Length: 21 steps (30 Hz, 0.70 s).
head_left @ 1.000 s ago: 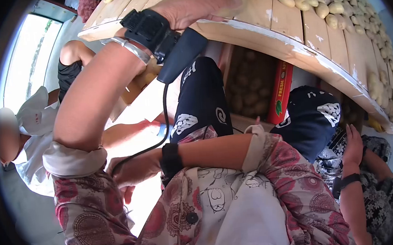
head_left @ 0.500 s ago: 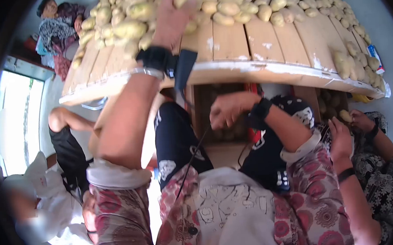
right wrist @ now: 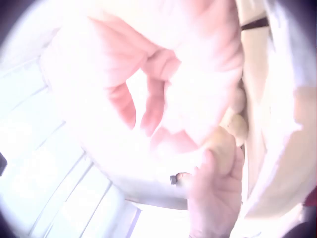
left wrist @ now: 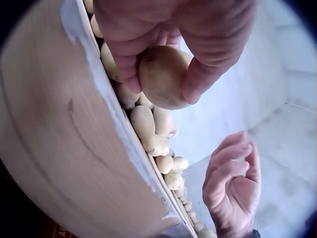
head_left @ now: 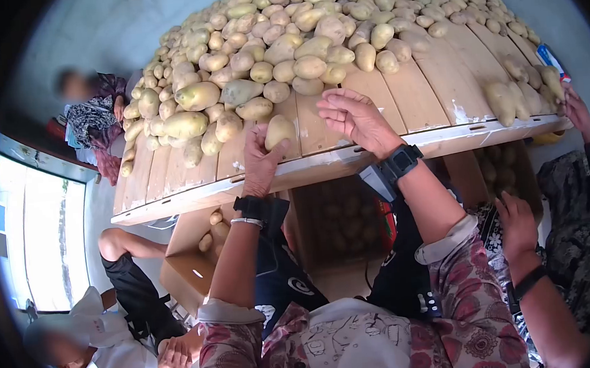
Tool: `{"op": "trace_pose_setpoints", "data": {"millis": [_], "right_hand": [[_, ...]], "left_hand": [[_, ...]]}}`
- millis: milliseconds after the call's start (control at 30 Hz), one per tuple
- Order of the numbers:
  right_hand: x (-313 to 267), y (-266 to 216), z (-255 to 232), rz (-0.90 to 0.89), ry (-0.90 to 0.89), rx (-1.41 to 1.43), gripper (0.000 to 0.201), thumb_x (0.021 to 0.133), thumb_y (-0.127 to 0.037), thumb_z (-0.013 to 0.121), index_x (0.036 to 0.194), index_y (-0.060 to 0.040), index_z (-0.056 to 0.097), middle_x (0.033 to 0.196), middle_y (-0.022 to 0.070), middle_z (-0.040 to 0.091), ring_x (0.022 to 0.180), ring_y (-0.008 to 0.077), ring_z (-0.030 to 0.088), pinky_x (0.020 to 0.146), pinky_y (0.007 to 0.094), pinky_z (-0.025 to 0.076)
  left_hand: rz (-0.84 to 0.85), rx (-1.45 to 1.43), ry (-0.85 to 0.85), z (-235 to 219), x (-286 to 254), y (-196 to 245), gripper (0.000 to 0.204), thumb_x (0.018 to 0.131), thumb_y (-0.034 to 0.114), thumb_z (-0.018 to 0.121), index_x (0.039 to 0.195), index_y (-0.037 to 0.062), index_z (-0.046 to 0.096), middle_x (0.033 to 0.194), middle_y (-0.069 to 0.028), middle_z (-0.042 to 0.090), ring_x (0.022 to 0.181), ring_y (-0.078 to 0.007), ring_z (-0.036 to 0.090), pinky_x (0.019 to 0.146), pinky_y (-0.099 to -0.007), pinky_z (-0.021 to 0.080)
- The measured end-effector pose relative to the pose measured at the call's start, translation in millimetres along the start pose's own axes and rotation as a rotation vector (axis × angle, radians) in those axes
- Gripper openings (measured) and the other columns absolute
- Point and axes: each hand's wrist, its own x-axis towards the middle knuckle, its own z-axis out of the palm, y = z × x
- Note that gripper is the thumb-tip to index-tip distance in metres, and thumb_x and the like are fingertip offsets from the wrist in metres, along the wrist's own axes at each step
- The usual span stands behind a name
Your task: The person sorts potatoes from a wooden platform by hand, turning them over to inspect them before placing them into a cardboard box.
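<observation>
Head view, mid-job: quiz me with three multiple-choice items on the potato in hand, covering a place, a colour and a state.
1. Where is the held potato?
A. over the near edge of the wooden table
B. inside a cardboard box
C. on the floor

2. What colour are the wearer's wrist straps?
A. white
B. black
C. red

3. How is the right hand?
A. gripping a potato
B. flat on the floor
C. holding nothing, fingers loosely bent

Answers: 1 A, the left hand holds it above the planks; 2 B, both bands look black; 3 C, nothing lies in its palm.
</observation>
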Motion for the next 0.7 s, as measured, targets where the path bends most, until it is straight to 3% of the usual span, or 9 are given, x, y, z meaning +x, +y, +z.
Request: {"op": "trace_pose_setpoints", "data": {"millis": [133,233,300,333,500,567,600,633,700], "right_hand": [[-0.9,12.5,-0.5,0.037,0.068,0.001,0.030,0.087,-0.016,0.058,0.113,-0.0032,0.051,0.100,0.0088,0.059,0.092,0.0194,0.060,0.078,0.0317,0.051],[7.7,27.2,-13.3,0.049,-0.155,0.071,0.043,0.085,-0.021,0.061,0.122,-0.0057,0.044,0.108,0.0082,0.051,0.100,0.0236,0.054,0.084,0.0362,0.047],[2.8,27.1,6.4,0.151,-0.026,-0.053,0.045,0.088,-0.025,0.058,0.125,-0.0085,0.039,0.112,0.0102,0.051,0.097,0.0251,0.056,0.082,0.0393,0.048],[-0.5,22.9,14.2,0.183,-0.115,0.022,0.048,0.087,-0.029,0.059,0.126,-0.0099,0.037,0.113,0.0123,0.051,0.097,0.0253,0.057,0.081,0.0395,0.048],[-4.1,32.6,-0.5,0.137,-0.029,0.109,0.026,0.086,-0.006,0.046,0.112,-0.0061,0.044,0.107,0.0130,0.055,0.095,0.0222,0.059,0.079,0.0331,0.051],[-20.3,42.7,12.5,0.167,-0.248,0.023,0.033,0.080,0.005,0.051,0.112,-0.0028,0.050,0.112,0.0097,0.055,0.097,0.0204,0.059,0.083,0.0339,0.050],[-41.5,33.5,33.3,0.355,-0.398,-0.084,0.042,0.077,0.004,0.055,0.118,-0.0019,0.049,0.122,0.0096,0.050,0.104,0.0199,0.055,0.085,0.0336,0.049],[-61.1,33.8,51.2,0.350,-0.680,-0.088,0.048,0.078,0.001,0.058,0.125,-0.0029,0.045,0.125,0.0095,0.049,0.113,0.0197,0.051,0.088,0.0352,0.048],[-92.0,52.6,72.5,0.489,-0.842,0.035,0.049,0.082,-0.007,0.059,0.128,-0.0036,0.042,0.125,0.0074,0.050,0.116,0.0195,0.047,0.089,0.0352,0.046]], "left_hand": [[-0.209,-0.164,0.053,-3.3,-0.1,-0.7,0.027,0.091,0.020,0.053,0.112,0.0050,0.045,0.101,-0.0067,0.058,0.085,-0.0148,0.059,0.072,-0.0270,0.051],[-0.252,-0.104,0.052,-0.6,6.4,1.5,0.036,0.095,0.035,0.042,0.113,0.0044,0.046,0.097,-0.0070,0.056,0.074,-0.0160,0.058,0.065,-0.0285,0.052],[-0.213,-0.078,0.122,6.5,17.8,-11.8,0.039,0.093,0.034,0.046,0.116,0.0026,0.043,0.107,-0.0082,0.052,0.087,-0.0182,0.058,0.068,-0.0287,0.052],[-0.201,-0.062,0.161,15.1,22.7,-12.2,0.039,0.093,0.033,0.047,0.117,0.0020,0.042,0.112,-0.0089,0.050,0.094,-0.0190,0.057,0.070,-0.0289,0.052],[-0.058,-0.367,0.039,73.0,60.6,77.0,0.042,0.094,0.032,0.046,0.127,0.0088,0.036,0.112,-0.0078,0.052,0.095,-0.0195,0.056,0.077,-0.0293,0.050],[-0.015,-0.361,-0.020,81.5,79.8,110.1,0.040,0.094,0.032,0.045,0.127,0.0108,0.036,0.113,-0.0071,0.052,0.095,-0.0197,0.057,0.077,-0.0293,0.050],[0.033,-0.361,-0.080,86.3,85.4,121.9,0.039,0.095,0.031,0.044,0.128,0.0128,0.036,0.114,-0.0064,0.052,0.095,-0.0200,0.057,0.078,-0.0293,0.050],[0.035,-0.361,-0.081,92.7,86.1,128.5,0.039,0.095,0.031,0.044,0.128,0.0128,0.036,0.114,-0.0064,0.052,0.095,-0.0200,0.057,0.078,-0.0293,0.050],[0.067,-0.450,-0.077,102.9,87.7,135.1,0.037,0.095,0.031,0.044,0.127,0.0149,0.037,0.115,-0.0054,0.052,0.095,-0.0206,0.057,0.077,-0.0287,0.049]]}}
